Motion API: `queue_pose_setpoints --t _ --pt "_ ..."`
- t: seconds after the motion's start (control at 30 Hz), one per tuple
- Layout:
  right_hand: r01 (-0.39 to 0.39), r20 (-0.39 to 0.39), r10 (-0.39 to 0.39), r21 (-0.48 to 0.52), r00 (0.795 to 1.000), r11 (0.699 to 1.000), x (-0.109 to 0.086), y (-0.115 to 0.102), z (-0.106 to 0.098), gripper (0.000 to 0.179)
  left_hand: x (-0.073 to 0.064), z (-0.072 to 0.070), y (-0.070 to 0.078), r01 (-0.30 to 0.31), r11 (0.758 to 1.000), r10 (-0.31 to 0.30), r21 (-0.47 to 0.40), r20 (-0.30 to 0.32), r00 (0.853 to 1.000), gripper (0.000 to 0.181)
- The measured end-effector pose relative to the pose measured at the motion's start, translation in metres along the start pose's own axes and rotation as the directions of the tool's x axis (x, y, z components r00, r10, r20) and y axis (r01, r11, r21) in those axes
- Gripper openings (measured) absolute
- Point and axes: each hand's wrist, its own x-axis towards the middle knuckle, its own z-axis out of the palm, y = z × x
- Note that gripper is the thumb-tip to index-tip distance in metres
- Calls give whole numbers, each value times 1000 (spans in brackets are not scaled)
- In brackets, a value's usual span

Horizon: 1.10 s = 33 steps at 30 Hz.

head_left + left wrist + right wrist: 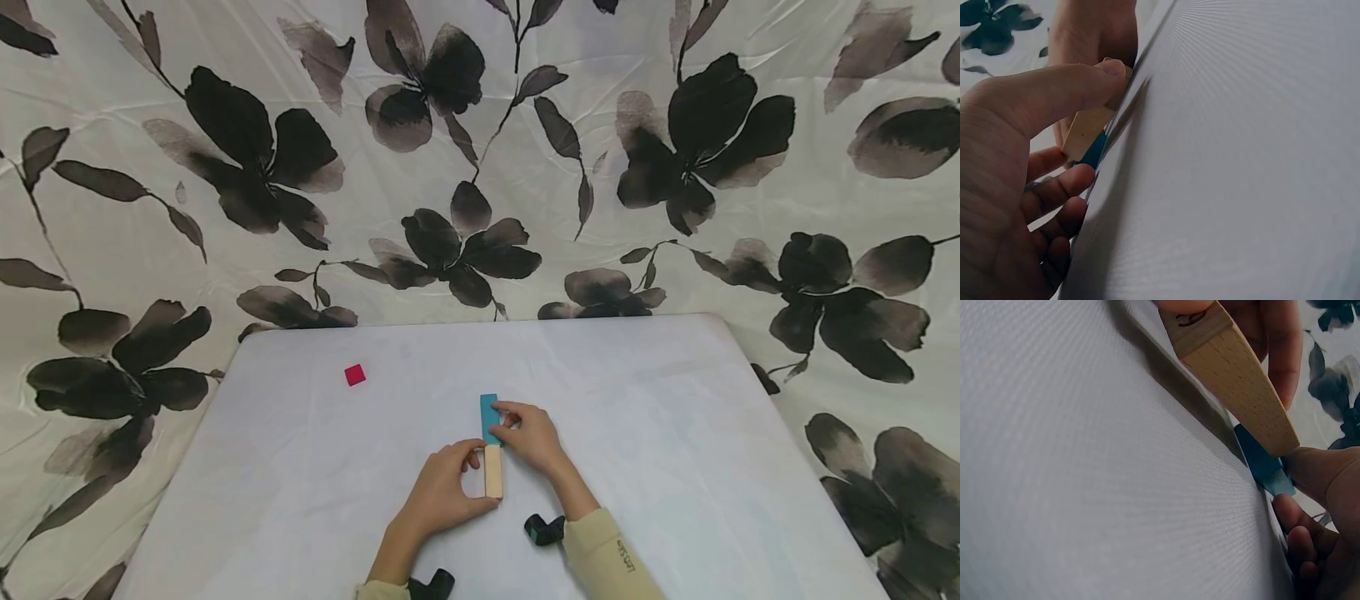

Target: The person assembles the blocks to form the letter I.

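the left hand point(444, 492) pinches a plain wooden block point(492, 472) lengthwise, its thumb at the end nearer the person and its index finger at the far end. the other fingers of that hand curl in beside the block, as the left wrist view shows. the right hand point(531, 435) holds a blue block point(489, 414), its index finger and thumb set along the right-hand side of it and its remaining fingers bent inward. so each grip has a block in it, the left the wooden one and the right the blue one.

the two blocks lie roughly in line in front of the person, the blue one farther out and the wooden one nearer, over the middle of the near part of the white tabletop point(637, 400). their neighbouring ends look very close; whether they actually touch, or whether the wooden block is raised a little, is hard to say from these angles. a dark mark point(1191, 317) shows on the nearer end of the wooden block, partly under the left thumb.

a small red piece point(355, 375) lies well apart from both hands, toward the far left of the tabletop. beyond the far edge is a pale cloth point(570, 192) printed with dark flowers and leaves. the person wears beige sleeves point(603, 546), with dark lettering on the right one, and a black device point(543, 530) sits by each wrist.
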Motion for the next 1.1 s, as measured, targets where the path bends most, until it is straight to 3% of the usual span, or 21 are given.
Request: queue_pose_setpoints --t 0.57,1.1 --pt "-3 -5 3 8 1000 1000 2 1 2 41 4 -4 4 -16 999 18 51 -33 999 77" --pt "-5 -3 5 -19 1000 1000 1 4 3 42 4 -1 2 23 999 -23 36 11 1000 81"
